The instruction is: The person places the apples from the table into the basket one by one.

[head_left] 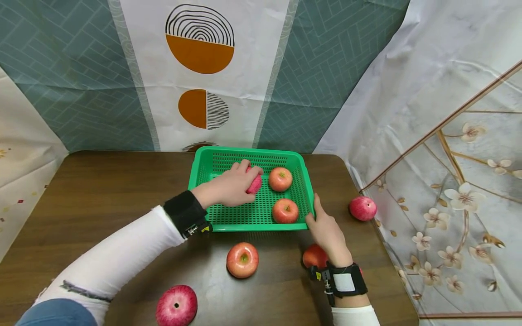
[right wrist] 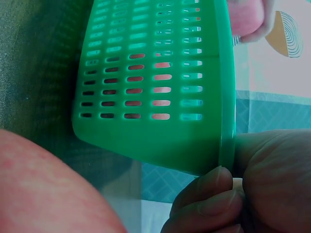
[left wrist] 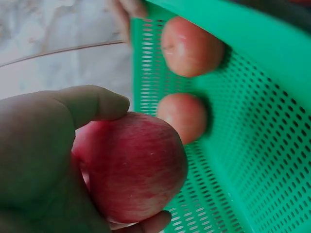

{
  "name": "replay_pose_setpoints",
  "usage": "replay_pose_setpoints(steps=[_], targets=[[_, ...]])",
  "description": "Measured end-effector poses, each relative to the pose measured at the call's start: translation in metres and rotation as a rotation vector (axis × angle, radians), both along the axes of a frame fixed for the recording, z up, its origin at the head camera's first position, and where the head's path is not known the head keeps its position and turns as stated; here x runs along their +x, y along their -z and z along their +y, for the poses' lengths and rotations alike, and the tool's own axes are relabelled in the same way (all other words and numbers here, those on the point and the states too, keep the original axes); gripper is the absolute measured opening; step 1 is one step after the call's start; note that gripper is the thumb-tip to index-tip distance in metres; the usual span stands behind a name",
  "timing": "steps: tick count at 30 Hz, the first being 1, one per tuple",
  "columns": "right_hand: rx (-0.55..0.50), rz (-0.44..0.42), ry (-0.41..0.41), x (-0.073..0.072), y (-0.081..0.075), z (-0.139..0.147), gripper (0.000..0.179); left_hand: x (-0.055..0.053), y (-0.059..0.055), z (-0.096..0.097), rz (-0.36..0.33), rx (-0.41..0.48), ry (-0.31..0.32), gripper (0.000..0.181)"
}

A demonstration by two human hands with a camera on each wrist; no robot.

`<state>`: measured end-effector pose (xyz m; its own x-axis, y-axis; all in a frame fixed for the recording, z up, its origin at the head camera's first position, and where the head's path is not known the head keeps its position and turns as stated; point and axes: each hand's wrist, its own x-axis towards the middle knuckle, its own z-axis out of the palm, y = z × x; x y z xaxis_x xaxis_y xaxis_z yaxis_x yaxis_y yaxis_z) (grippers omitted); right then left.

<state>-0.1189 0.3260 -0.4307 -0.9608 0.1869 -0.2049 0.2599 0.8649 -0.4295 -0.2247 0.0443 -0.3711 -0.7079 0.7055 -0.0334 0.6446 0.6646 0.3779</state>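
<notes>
My left hand [head_left: 234, 186] grips a dark red apple [left wrist: 136, 165] over the green plastic basket [head_left: 253, 227]. In the left wrist view the thumb lies along its top and a fingertip shows beneath. Two lighter red apples, one at the back [head_left: 280, 179] and one at the front [head_left: 285, 211], lie in the basket's right half. My right hand [head_left: 327, 230] pinches the basket's rim at its front right corner, thumb and fingers on either side. Below that hand, partly hidden by the wrist, is another red apple [head_left: 315, 256]; it looms large in the right wrist view.
On the brown table [head_left: 122, 194], a light red apple [head_left: 242, 260] sits in front of the basket. A dark pink fruit [head_left: 176, 305] lies near the front edge, and another pink fruit [head_left: 363, 208] at the right edge. Patterned cloth [head_left: 204, 81] hangs behind the table.
</notes>
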Motion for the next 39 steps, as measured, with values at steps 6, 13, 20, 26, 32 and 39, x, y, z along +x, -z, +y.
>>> replay_pose_setpoints(steps=[6, 13, 20, 26, 32, 39], targets=[[0.01, 0.018, -0.009, 0.001, 0.0, 0.0, 0.068, -0.016, 0.014, 0.031, 0.054, -0.117, 0.083, 0.061], [0.012, 0.026, -0.006, 0.001, 0.002, 0.001, 0.067, -0.027, 0.031, 0.056, 0.014, -0.15, 0.126, 0.059], [0.004, 0.016, 0.007, 0.0, 0.001, 0.001, 0.067, -0.03, 0.032, 0.072, -0.117, -0.253, 0.118, 0.057], [-0.001, 0.003, 0.017, 0.0, 0.001, 0.0, 0.067, -0.033, 0.036, 0.078, -0.137, -0.257, 0.117, 0.051], [-0.001, -0.008, 0.022, 0.0, 0.003, 0.0, 0.067, -0.035, 0.05, 0.082, -0.144, -0.281, 0.1, 0.059], [0.001, 0.015, 0.022, -0.001, 0.003, 0.002, 0.067, -0.037, 0.057, 0.086, -0.149, -0.292, 0.085, 0.061]])
